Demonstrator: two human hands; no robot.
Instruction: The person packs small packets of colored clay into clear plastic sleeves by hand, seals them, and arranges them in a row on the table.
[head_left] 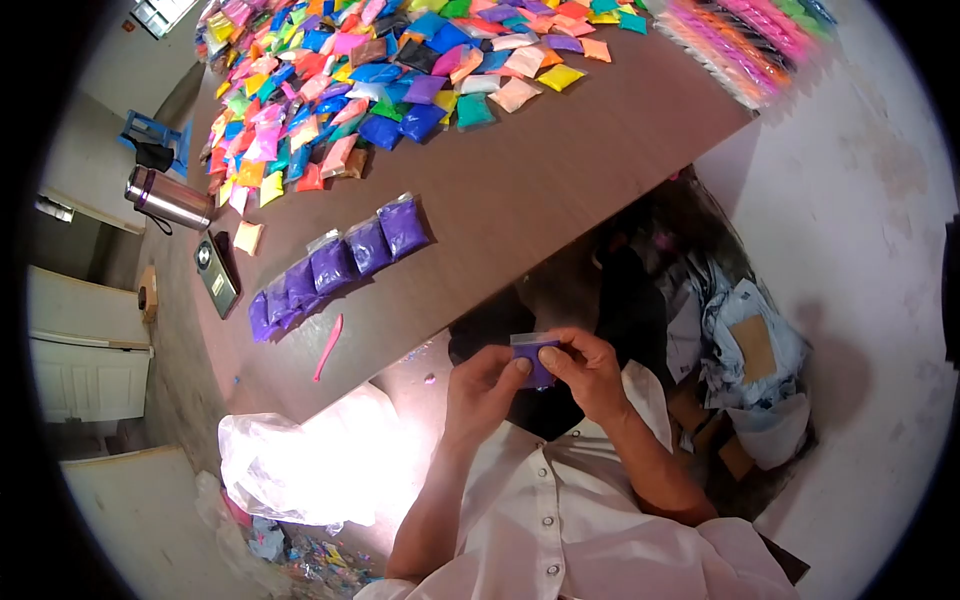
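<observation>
Both hands hold a small clear bag of purple material [535, 362] above the lap, just off the table's front edge. My left hand [485, 388] pinches the bag's left side, thumb on its front. On its right side, my right hand [588, 372] presses with the thumb near the top. The clear upper strip of the bag shows between the fingers. On the brown table [480, 245], a row of similar purple bags [333, 264] lies side by side, overlapping at the left. A pink tool [328, 347] lies near the front edge.
A large pile of colourful small bags [380, 85] covers the table's far part. A metal flask [170, 198] and a phone [216, 273] are at the left. Bundled bright packets [735, 45] lie far right. Plastic bags [300, 460] hang below the left edge; wrappings [745, 330] lie right.
</observation>
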